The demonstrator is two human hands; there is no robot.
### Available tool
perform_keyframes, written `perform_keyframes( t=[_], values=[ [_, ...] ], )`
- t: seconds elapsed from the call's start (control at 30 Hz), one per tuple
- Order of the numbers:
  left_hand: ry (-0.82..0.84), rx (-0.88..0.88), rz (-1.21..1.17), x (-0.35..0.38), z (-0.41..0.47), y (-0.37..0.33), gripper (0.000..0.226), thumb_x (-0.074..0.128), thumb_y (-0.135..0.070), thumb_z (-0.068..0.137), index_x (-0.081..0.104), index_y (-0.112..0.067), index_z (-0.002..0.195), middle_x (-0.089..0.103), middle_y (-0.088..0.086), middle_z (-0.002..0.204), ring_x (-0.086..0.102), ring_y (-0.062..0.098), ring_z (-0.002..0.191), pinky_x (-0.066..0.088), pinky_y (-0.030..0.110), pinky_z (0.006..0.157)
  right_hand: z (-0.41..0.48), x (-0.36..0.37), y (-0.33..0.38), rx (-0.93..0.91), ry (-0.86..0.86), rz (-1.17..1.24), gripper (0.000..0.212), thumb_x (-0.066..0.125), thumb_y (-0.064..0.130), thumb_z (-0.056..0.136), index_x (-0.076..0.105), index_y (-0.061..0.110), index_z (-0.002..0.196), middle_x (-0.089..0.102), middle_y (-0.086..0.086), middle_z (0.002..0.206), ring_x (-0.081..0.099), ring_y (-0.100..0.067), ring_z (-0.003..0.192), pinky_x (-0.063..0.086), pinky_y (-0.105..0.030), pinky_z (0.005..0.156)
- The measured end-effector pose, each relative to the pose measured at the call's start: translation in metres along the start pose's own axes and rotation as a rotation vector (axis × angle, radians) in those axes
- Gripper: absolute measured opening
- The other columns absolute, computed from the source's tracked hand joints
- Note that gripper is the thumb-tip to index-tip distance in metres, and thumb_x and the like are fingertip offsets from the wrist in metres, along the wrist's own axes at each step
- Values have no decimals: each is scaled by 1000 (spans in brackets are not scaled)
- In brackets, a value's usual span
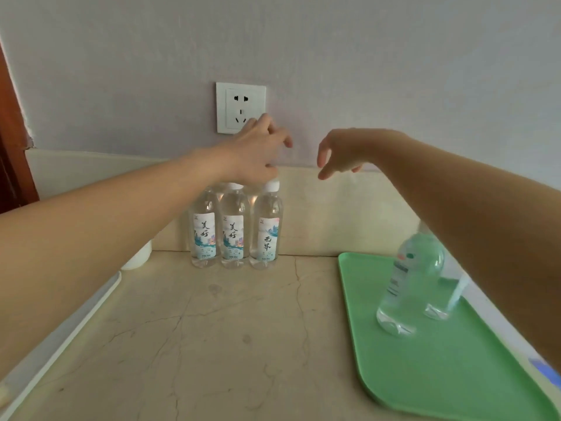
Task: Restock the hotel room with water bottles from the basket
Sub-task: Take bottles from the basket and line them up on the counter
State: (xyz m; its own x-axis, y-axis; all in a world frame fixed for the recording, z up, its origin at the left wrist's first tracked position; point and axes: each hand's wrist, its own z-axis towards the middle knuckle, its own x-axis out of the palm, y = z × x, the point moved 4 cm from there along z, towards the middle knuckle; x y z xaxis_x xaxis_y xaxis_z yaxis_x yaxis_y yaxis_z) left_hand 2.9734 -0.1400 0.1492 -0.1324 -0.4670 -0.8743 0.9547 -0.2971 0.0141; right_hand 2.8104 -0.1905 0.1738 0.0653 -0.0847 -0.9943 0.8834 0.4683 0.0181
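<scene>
Three clear water bottles with white caps and printed labels stand side by side against the backsplash: left bottle [204,235], middle bottle [233,235], right bottle [267,235]. My left hand [255,153] hovers just over their caps, fingers loosely bent and holding nothing; its palm hides the tops of the left two. My right hand [349,150] hangs in the air to the right of the bottles, fingers drooping, with nothing in it. Another clear bottle [409,284] stands on a green tray [440,375], partly behind my right forearm. No basket is in view.
The bottles stand on a beige marble counter [212,344]. A wall socket [240,107] sits above them. A white container [138,258] stands at the left behind my forearm, and a white edge [60,338] runs along the counter's left side.
</scene>
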Motion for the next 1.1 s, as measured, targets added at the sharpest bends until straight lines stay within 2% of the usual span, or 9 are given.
perform_keyframes(
  t=[0.1, 0.2, 0.3, 0.43, 0.5, 0.6, 0.7, 0.87, 1.1],
  values=[
    [113, 160, -162, 14, 21, -78, 53, 58, -21, 86, 43, -25, 136, 41, 4, 127, 41, 21, 116, 37, 35, 99, -38, -23, -56, 131, 43, -11, 28, 70, 25, 87, 67, 15, 113, 69, -9, 104, 68, -21, 93, 57, -35, 80],
    [412, 241, -380, 36, 28, -147, 59, 66, -36, 85, 40, -28, 138, 44, -3, 127, 52, 13, 107, 41, 27, 87, -84, -28, -108, 271, 103, -31, 29, 69, 27, 87, 66, 18, 115, 69, -4, 106, 67, -18, 94, 57, -35, 81],
    [611, 291, -500, 52, 29, -194, 62, 70, -59, 76, 40, -33, 125, 52, -9, 122, 57, 2, 95, 44, 22, 74, -125, -15, -144, 405, 222, 19, 36, 70, 30, 87, 63, 23, 121, 64, -3, 116, 67, -22, 96, 58, -38, 82],
    [524, 384, -346, 53, 36, -219, 55, 67, -60, 78, 38, -32, 116, 57, -3, 111, 63, 20, 95, 53, 34, 80, -146, 8, -161, 440, 195, 199, 47, 71, 28, 85, 52, 30, 129, 55, 0, 120, 68, -22, 94, 59, -33, 74],
    [493, 392, -235, 57, 38, -222, 47, 61, -61, 83, 39, -31, 111, 53, -7, 95, 63, 22, 88, 52, 32, 71, -144, 19, -161, 410, 157, 165, 51, 69, 23, 88, 48, 28, 133, 55, -3, 117, 68, -24, 93, 59, -31, 70],
    [464, 317, -88, 66, 37, -221, 50, 50, -68, 86, 41, -25, 110, 54, -7, 77, 62, 14, 60, 42, 25, 49, -138, 34, -158, 361, 118, 114, 37, 68, 14, 88, 55, 25, 121, 53, -3, 104, 70, -24, 83, 58, -26, 66],
    [426, 242, -101, 63, 38, -204, 53, 55, -63, 86, 52, -13, 103, 63, 0, 62, 60, 10, 43, 40, 20, 44, -132, 30, -151, 300, 47, 50, 22, 71, 17, 86, 62, 25, 105, 64, -7, 102, 69, -17, 67, 55, -21, 58],
    [460, 202, -261, 28, 39, -145, 34, 70, -45, 84, 53, -22, 103, 68, 4, 79, 66, 5, 50, 49, 17, 47, -111, 5, -118, 166, 16, 34, 18, 73, 26, 83, 67, 23, 100, 67, -3, 80, 66, -12, 65, 51, -20, 47],
    [496, 12, -227, -36, 16, -32, 17, 72, -33, 85, 63, -31, 99, 64, 7, 94, 71, 10, 68, 56, 22, 57, -52, -7, -28, -84, 57, 168, 16, 74, 23, 82, 71, 15, 96, 69, -10, 86, 66, -16, 70, 57, -26, 50]
  ],
)
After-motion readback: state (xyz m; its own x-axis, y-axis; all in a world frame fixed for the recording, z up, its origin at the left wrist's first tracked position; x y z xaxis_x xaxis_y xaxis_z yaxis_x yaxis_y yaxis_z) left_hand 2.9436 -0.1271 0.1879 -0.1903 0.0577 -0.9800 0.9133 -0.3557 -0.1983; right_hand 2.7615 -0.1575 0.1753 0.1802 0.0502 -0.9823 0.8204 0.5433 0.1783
